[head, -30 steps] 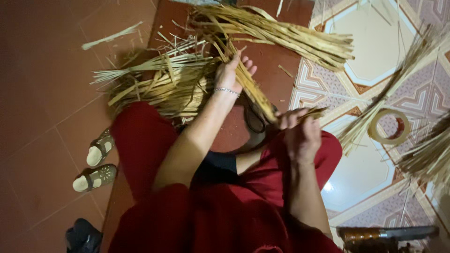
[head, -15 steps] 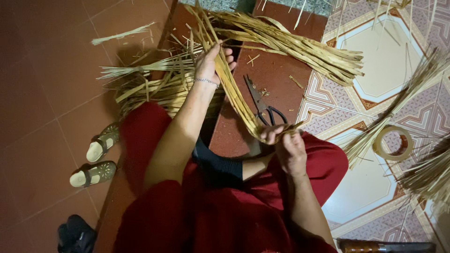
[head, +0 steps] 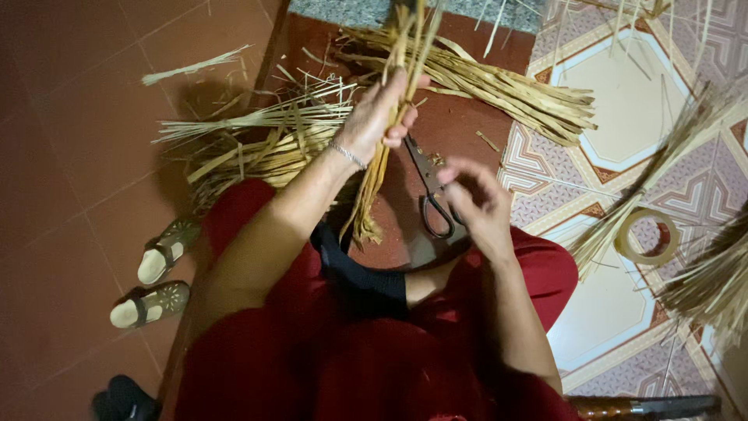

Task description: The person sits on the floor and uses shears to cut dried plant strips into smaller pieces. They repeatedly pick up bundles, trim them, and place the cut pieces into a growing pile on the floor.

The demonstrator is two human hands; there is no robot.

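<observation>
A pair of sandals sits at far left on the red floor. The left hand has lifted, gripping a bunch of straw strips upright; the right hand has let go below, fingers loosely curled and empty, above the scissors. A tape roll lies rightward.

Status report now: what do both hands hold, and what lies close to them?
Left hand gripping bundle of dry yellow straw strips, held up. Right hand empty, fingers half curled. Black-handled metal scissors on red floor between hands. Nothing blocking.
</observation>
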